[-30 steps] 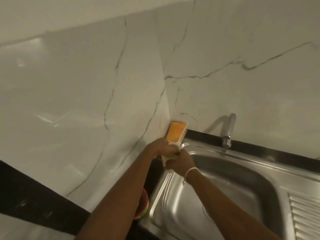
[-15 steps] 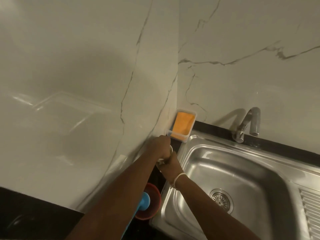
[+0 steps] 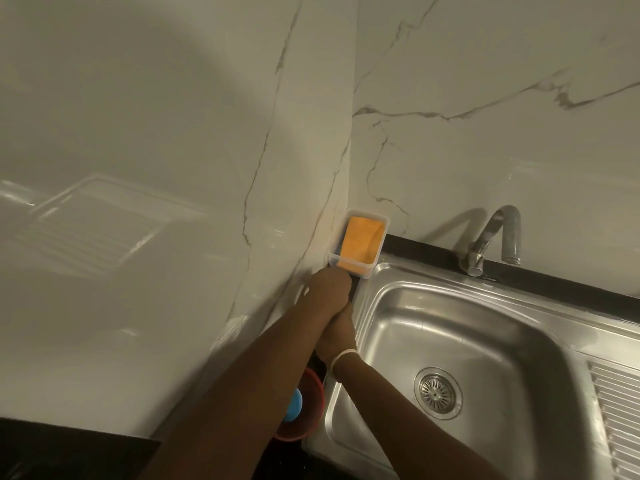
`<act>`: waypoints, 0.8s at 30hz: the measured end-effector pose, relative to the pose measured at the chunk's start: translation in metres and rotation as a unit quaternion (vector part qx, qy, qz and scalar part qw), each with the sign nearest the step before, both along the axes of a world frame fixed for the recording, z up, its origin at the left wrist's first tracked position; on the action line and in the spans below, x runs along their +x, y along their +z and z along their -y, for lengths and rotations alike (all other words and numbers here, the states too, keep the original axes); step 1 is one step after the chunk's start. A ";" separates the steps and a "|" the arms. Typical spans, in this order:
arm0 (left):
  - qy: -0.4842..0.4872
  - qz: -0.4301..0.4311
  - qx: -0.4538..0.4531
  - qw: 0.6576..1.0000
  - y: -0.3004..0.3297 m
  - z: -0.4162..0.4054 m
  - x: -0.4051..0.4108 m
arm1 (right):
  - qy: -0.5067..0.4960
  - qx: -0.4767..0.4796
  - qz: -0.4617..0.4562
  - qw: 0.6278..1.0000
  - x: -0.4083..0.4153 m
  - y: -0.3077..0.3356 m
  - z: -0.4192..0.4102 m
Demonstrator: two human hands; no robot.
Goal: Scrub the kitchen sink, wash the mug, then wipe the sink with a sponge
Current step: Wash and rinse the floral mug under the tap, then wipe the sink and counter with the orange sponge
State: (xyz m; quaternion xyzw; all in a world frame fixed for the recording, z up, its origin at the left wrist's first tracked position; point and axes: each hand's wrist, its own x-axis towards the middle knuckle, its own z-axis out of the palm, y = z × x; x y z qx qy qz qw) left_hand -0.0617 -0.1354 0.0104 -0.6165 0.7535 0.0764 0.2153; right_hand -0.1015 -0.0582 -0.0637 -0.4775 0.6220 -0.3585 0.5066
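Note:
A steel sink (image 3: pixel 377 278) fills the lower right, its drain (image 3: pixel 438 393) in the basin floor. In the wall corner behind its left rim stands a white plastic holder (image 3: pixel 367 268) with an orange sponge (image 3: pixel 360 242) inside. My left hand (image 3: pixel 329 289) is just below the holder, knuckles up and fingers curled under. My right hand (image 3: pixel 337 329), with a white band on the wrist, is pressed against it from below, over the sink's left rim. What the fingers hold is hidden. No mug shows clearly.
A bent metal tap (image 3: pixel 498 233) rises from the black counter strip behind the sink. A red bowl (image 3: pixel 311 420) with a blue object (image 3: pixel 294 407) sits left of the sink under my left arm. A ribbed drainboard (image 3: pixel 616 427) lies right; marble walls close the corner.
My hands have drawn back from the sponge holder, which now stands alone in the corner. A small white thing seen between my hands earlier no longer shows. The view has tilted down.

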 end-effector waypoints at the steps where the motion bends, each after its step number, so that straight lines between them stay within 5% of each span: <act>1: 0.012 -0.002 -0.001 1.000 0.000 0.000 -0.001 | -0.006 -0.002 0.003 1.000 0.002 -0.002 0.001; 7: 0.061 0.027 0.004 0.998 -0.002 0.002 -0.002 | 0.080 -0.003 -0.002 0.997 -0.014 0.004 0.005; 13: 0.059 0.007 0.040 0.997 0.015 0.012 -0.014 | 0.197 0.056 -0.181 0.962 -0.076 0.031 0.051; 15: 0.047 -0.043 -0.001 0.998 0.014 0.016 -0.017 | 0.195 0.019 -0.272 0.942 -0.092 0.042 0.077; 18: 0.037 -0.127 -0.056 0.990 0.002 0.022 -0.024 | 0.123 -0.039 -0.290 0.948 -0.101 0.056 0.122; 24: 0.025 -0.104 -0.101 0.989 -0.032 0.027 -0.037 | 0.098 -0.097 -0.331 0.934 -0.083 0.075 0.203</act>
